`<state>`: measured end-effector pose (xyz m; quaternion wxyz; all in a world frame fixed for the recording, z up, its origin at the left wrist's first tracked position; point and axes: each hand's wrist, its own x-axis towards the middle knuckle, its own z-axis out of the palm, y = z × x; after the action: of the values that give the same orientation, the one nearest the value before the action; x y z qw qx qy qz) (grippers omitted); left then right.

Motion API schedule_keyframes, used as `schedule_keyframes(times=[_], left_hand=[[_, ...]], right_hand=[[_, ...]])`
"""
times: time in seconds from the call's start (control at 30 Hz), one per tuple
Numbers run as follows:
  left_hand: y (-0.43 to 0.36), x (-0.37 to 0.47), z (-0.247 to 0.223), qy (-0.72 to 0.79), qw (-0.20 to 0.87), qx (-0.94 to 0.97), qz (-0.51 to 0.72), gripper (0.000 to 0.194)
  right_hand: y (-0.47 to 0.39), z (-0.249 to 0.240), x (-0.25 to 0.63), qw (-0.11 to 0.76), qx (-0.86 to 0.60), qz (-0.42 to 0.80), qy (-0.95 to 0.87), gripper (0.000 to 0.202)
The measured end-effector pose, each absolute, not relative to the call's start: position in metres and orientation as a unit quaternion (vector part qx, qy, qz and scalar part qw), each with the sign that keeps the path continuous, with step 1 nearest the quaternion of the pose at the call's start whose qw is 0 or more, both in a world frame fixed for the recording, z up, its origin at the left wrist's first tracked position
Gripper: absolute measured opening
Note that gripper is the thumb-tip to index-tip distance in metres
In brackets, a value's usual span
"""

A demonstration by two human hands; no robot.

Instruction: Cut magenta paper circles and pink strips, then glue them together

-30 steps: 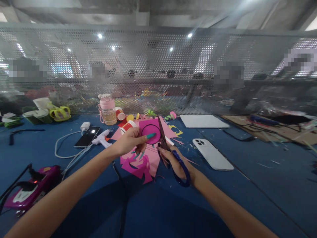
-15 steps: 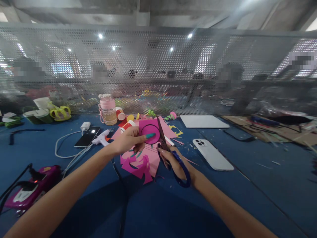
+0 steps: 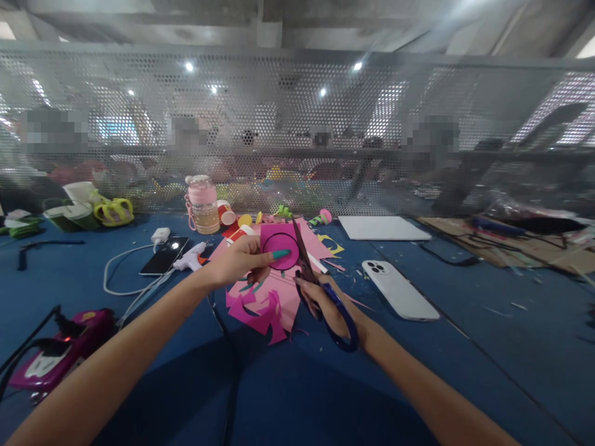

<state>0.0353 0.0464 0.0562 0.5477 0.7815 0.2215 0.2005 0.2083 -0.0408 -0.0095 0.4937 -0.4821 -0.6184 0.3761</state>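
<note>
My left hand [image 3: 242, 260] pinches a piece of magenta paper [image 3: 286, 253] that has a black circle drawn on it; the thumb, with a teal nail, lies over the circle. My right hand [image 3: 330, 306] is closed around blue-handled scissors [image 3: 344, 325], whose blades point up and away at the paper's right edge, beside the circle. Below the hands lie pink paper sheets [image 3: 289, 303] with magenta offcuts [image 3: 253, 317] on top. The fingers inside the scissor loops are partly hidden.
Left of my hands are a glue gun [image 3: 189, 259], a black phone [image 3: 165, 256] and a purple power strip [image 3: 69, 356]. A pink-lidded bottle [image 3: 202, 207] stands behind. To the right lie a white phone [image 3: 400, 291] and white sheet [image 3: 383, 228]. A perforated metal screen [image 3: 297, 136] closes the back.
Both hands stay almost in place. The magenta paper and scissors have shifted very slightly, and the left hand's lower fingers have moved a little.
</note>
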Motion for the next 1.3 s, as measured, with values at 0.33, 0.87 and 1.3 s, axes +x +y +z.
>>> schedule_keyframes(times=[0.33, 0.87, 1.3], left_hand=[[0.047, 0.035, 0.059, 0.208, 0.565, 0.772, 0.201, 0.040], [0.050, 0.029, 0.063, 0.229, 0.541, 0.791, 0.170, 0.040], [0.055, 0.025, 0.067, 0.196, 0.527, 0.815, 0.139, 0.045]], right_hand=[[-0.041, -0.011, 0.209, 0.458, -0.498, 0.401, -0.617, 0.034], [-0.042, -0.011, 0.209, 0.452, -0.510, 0.419, -0.600, 0.036], [-0.045, -0.006, 0.208, 0.430, -0.520, 0.400, -0.620, 0.036]])
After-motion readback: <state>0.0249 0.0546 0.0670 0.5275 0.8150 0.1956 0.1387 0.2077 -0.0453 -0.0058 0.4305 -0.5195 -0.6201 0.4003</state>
